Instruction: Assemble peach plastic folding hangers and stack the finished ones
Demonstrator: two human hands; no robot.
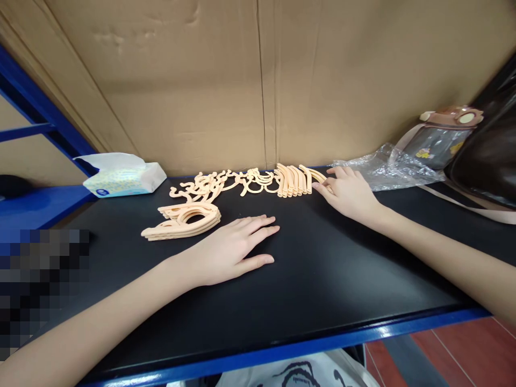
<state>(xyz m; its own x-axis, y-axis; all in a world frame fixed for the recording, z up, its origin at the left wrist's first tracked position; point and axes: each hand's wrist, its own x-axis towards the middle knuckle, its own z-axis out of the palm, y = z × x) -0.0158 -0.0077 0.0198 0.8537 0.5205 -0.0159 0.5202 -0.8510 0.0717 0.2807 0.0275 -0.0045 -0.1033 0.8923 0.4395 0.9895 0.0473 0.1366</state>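
Observation:
My left hand (236,247) lies flat on the black tabletop with its fingers spread and nothing in it. Just left of it sits a stack of cream plastic hanger frames (185,223). At the back, my right hand (344,191) has its thumb and fingers around the end of a cream curved piece (318,174), at the right end of a row of similar curved pieces (290,180). Left of that row lie small cream hooks (258,177) and a tangled pile of larger cream hooks (205,185).
A tissue pack (121,177) stands at the back left. Clear plastic wrap (382,166), a strapped bottle (435,140) and a dark shiny bag (487,140) are at the right. Cardboard (181,80) rises behind the blue-edged table (322,290).

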